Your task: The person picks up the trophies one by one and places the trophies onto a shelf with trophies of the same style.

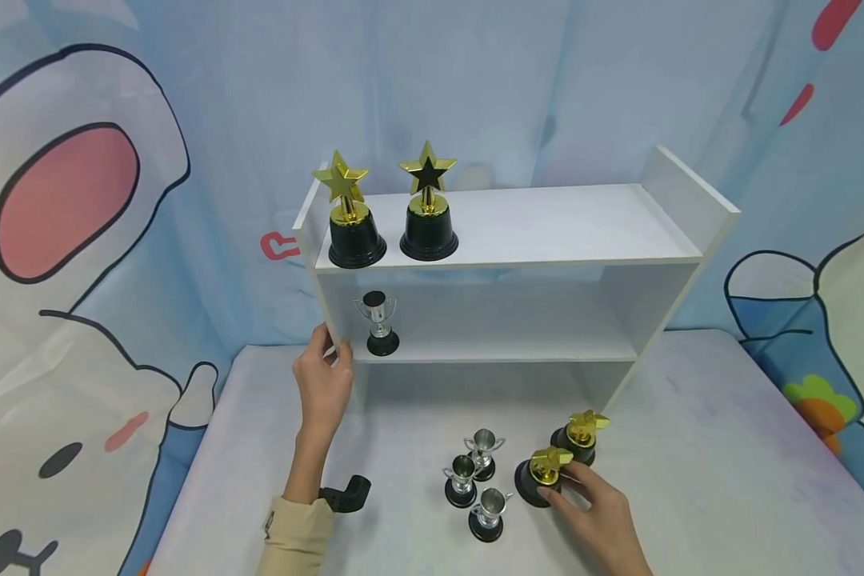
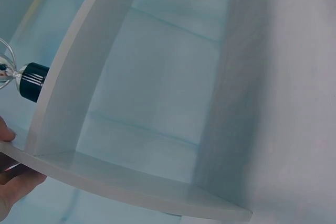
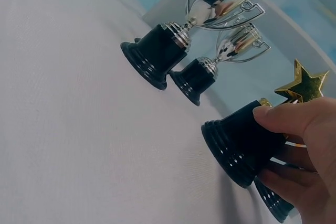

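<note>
My left hand (image 1: 324, 386) grips the left side panel of the white shelf unit (image 1: 497, 352); in the left wrist view its thumb and fingers (image 2: 21, 184) lie on opposite faces of the board. At the front right, my right hand (image 1: 594, 512) holds a gold star trophy (image 1: 542, 476) by its black base, thumb across the base in the right wrist view. Another star trophy (image 1: 579, 436) stands just behind it. Left of these, three silver cup trophies (image 1: 484, 448) are grouped on the table.
Two star trophies (image 1: 355, 232) stand at the left of the top shelf. One silver cup trophy (image 1: 382, 328) is on the middle shelf, close to the left panel. Behind the unit hangs a blue cartoon curtain (image 1: 475, 80). A pale cloth (image 1: 698, 448) covers the table.
</note>
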Tool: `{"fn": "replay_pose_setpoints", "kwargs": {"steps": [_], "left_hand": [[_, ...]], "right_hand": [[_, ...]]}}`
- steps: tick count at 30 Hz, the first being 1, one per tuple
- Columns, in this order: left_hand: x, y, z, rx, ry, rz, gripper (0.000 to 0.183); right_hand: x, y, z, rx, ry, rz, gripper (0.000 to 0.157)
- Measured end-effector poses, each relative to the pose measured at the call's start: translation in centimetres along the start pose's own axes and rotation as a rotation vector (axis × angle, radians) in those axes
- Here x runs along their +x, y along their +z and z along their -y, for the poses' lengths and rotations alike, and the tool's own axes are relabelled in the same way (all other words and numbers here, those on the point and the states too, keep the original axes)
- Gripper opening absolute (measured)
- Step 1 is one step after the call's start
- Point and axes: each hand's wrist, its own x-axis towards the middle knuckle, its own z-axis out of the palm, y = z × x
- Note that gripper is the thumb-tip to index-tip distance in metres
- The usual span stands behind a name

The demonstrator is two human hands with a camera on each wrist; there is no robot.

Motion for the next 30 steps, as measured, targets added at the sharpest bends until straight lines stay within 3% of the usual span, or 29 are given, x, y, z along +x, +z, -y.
{"fn": "replay_pose_setpoints", "kwargs": {"steps": [7,13,22,30], "left_hand": [[0.1,0.0,0.2,0.002,0.001,-0.002,0.032],[0.1,0.0,0.2,0.007,0.005,-0.002,0.033],[0.1,0.1,0.2,-0.001,0.014,-0.006,0.033],[0.0,0.0,0.2,-0.004,0.01,-0.003,0.033]], "right_hand": [[-0.2,-0.5,0.5,-0.001,-0.028,-0.03,0.047],[-0.5,-1.5,1.4,-0.04,0.012,0.005,0.046],[-1.1,-3.4,2.9,-0.038,-0.177,-0.167,0.05],[-0.5,-5.2,5.4,-0.08,-0.258,-0.168,0.057]]}}
